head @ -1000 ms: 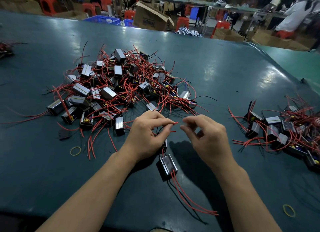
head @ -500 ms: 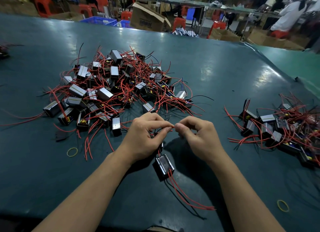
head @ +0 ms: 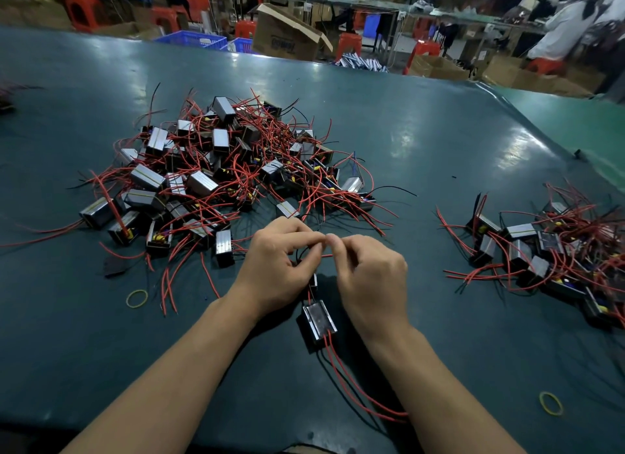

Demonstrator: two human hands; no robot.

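A small metal-cased transformer (head: 318,320) lies on the dark green table between my wrists. Long red leads (head: 355,389) trail from it toward me, and shorter leads run up from it into my hands. My left hand (head: 280,264) pinches the ends of those upper wires between thumb and forefinger. My right hand (head: 370,281) meets it fingertip to fingertip and pinches the same wire ends; a short red piece shows just below the pinch. The wire tips themselves are hidden by my fingers.
A large heap of transformers with red wires (head: 223,176) lies beyond my left hand. A smaller heap (head: 548,250) sits at the right. Yellow rubber bands lie at the left (head: 137,298) and at the lower right (head: 550,403). Cardboard boxes (head: 287,35) stand past the table's far edge.
My right hand has moved left and closed the gap to my left hand, so both now pinch the wire ends together. The transformer has stayed on the table.
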